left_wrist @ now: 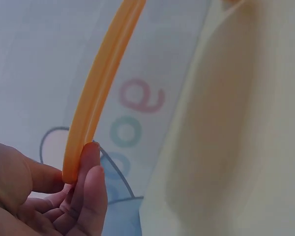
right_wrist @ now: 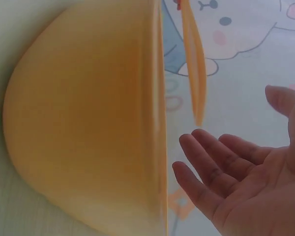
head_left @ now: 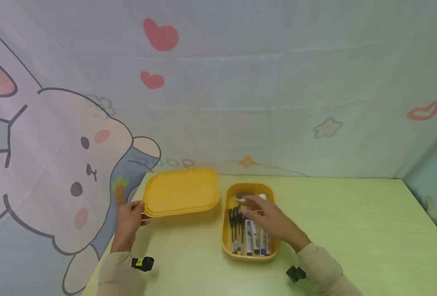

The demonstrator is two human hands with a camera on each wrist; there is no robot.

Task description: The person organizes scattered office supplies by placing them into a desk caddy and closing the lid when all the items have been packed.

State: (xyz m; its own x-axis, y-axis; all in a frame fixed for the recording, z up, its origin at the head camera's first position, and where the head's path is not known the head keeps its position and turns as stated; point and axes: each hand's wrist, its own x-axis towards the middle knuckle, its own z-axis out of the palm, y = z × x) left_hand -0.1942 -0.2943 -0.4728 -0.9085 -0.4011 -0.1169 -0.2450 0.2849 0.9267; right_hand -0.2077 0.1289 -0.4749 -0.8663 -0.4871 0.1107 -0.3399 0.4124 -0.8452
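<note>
A yellow lid (head_left: 181, 191) is raised over the left part of the table, its near left corner pinched between thumb and fingers of my left hand (head_left: 128, 220). In the left wrist view the lid (left_wrist: 96, 93) shows edge-on, well off the tabletop. To its right stands a yellow box (head_left: 227, 246) without a cover. Several black pens (head_left: 235, 228) and marker pens (head_left: 255, 238) lie side by side inside. My right hand (head_left: 268, 216) hovers over the box with fingers spread and nothing in them; the right wrist view shows this hand (right_wrist: 246, 182) just beyond the rim.
The light green table (head_left: 352, 230) stretches right of the box. A printed cloth (head_left: 240, 82) with hearts and a rabbit hangs behind the table's back edge. Black wrist cameras (head_left: 142, 263) sit on both sleeves.
</note>
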